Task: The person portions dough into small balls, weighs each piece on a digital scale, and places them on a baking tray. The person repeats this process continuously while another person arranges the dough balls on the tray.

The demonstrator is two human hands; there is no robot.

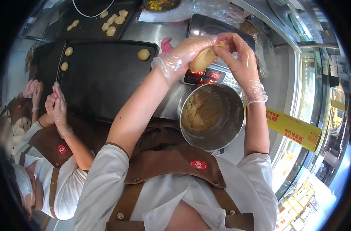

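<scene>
Both of my hands wear clear plastic gloves. My left hand (189,52) is wrapped around a lump of pale dough (203,61), with most of it bulging out below the fingers. The fingertips of my right hand (239,57) pinch the upper end of the same lump. Beneath them is a digital scale (211,75) with a lit red display and a keypad; its metal platform (202,24) lies behind my hands. A deep steel bowl (230,135) stands just in front of the scale, tilted in the view, with sticky dough (200,114) inside.
A black baking tray (106,80) on the left carries a few dough balls (143,54). Another tray (86,17) behind it bears several dough pieces (111,31). A yellow cling-wrap box (293,128) lies at right. A co-worker's gloved hands (57,105) are close on the left.
</scene>
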